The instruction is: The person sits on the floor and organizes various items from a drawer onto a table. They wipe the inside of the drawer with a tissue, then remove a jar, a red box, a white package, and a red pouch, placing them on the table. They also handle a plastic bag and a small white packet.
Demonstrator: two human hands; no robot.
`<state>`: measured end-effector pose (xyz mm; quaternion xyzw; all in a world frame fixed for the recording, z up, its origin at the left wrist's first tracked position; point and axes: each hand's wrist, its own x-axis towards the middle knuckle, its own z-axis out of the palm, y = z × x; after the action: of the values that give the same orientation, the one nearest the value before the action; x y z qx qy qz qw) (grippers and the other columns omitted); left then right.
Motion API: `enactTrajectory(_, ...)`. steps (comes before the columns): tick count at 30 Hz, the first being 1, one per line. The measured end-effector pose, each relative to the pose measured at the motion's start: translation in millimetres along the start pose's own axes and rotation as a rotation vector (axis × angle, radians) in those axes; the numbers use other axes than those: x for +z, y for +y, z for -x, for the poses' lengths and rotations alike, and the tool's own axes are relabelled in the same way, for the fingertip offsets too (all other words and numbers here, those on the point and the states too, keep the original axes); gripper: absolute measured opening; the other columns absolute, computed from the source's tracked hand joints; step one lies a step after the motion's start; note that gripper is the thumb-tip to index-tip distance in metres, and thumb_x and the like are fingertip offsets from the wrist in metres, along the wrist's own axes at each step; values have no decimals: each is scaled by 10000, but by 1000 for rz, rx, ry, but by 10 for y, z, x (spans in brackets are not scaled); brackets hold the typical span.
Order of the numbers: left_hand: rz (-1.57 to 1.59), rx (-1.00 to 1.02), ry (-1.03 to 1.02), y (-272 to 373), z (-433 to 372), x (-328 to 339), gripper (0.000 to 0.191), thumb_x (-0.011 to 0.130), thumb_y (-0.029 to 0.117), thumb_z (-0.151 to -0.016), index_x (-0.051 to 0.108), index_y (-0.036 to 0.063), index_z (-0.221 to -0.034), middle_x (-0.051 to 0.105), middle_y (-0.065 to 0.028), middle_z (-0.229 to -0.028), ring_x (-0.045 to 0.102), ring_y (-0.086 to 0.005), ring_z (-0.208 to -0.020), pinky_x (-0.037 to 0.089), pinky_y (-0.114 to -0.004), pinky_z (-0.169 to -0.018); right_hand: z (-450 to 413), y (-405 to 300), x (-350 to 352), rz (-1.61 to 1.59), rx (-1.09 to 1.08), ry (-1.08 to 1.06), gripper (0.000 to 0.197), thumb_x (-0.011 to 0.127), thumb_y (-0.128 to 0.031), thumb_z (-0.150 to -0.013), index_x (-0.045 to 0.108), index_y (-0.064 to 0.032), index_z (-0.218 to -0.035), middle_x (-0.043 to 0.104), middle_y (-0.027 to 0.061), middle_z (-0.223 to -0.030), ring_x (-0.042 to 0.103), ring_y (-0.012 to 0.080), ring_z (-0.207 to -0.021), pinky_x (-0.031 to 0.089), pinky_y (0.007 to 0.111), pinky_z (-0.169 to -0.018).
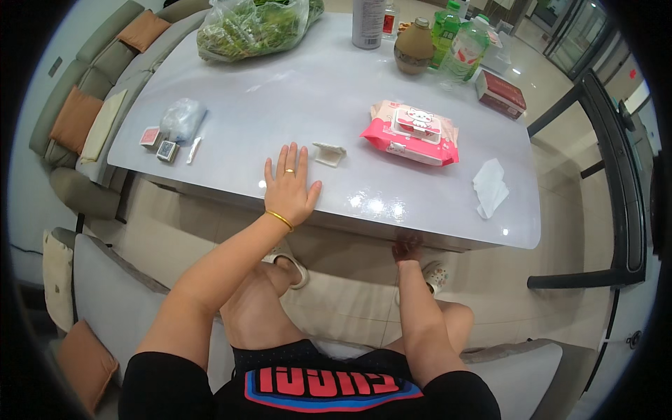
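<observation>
My left hand [290, 184] lies palm down near the front edge of the pale glossy table [252, 110], its fingers spread and nothing in it. Just right of its fingertips stands a small folded white piece [329, 155]. My right hand [408, 248] is low at the table's front side, partly in shadow under the edge; its fingers are hard to make out. Above it on the tabletop lies a pink pack of wet wipes [415, 131] with a cat picture. A crumpled white tissue [490, 188] rests near the right corner.
Two small card decks [167, 151], a clear plastic bag [182, 119] and a thin white packet [193, 150] lie at left. At the back are a bag of leafy greens [252, 29], a spray can [367, 23], a brown jar [415, 47], bottles [466, 50] and a dark red box [500, 94].
</observation>
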<state>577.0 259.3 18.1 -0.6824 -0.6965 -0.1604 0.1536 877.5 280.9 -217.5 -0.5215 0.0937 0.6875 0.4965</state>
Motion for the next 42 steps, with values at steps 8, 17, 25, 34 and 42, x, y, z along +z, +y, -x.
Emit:
enactTrajectory(8,893,-585,175,340,946,516,243,529,189,-768,481,8,-924,473,-138,-905,441,-279,-833,325,-420,-781,-235,-278,-202,-175,-104,-117,298,430,-517,-783,530,-239,-821,593,-47,-827,534,165,-731,382,367,-642)
enactTrajectory(17,2116,-2114,79,20,1184,2069,427,476,424,-812,455,35,-988,474,-93,-942,466,-250,-856,393,-394,-788,-346,-362,-366,-216,-19,95,482,372,-629,-768,529,-210,-947,560,3,-1033,509,224,-961,362,406,-788)
enactTrajectory(25,2452,-1933,185,81,1258,2467,629,510,521,-746,397,64,-1164,413,-107,-1188,453,-272,-1036,392,-410,-877,-543,-319,-538,-342,-45,-66,463,476,-529,-770,546,-120,-978,565,49,-1032,508,253,-962,381,418,-828)
enactTrajectory(34,3369,-1636,-96,-118,1834,3140,562,478,526,-767,458,91,-1123,470,-89,-1125,468,-260,-1027,419,-413,-836,-577,-345,-669,-646,116,-610,344,427,-376,-827,533,-122,-1034,562,78,-1015,507,233,-955,413,391,-822)
enactTrajectory(42,1904,-1992,-178,271,1724,1975,497,465,476,-811,468,91,-1125,563,-97,-969,540,-245,-838,463,-393,-653,-134,-304,-445,-337,-83,-122,435,414,-440,-818,470,-153,-1140,529,14,-1109,497,194,-1006,437,351,-834)
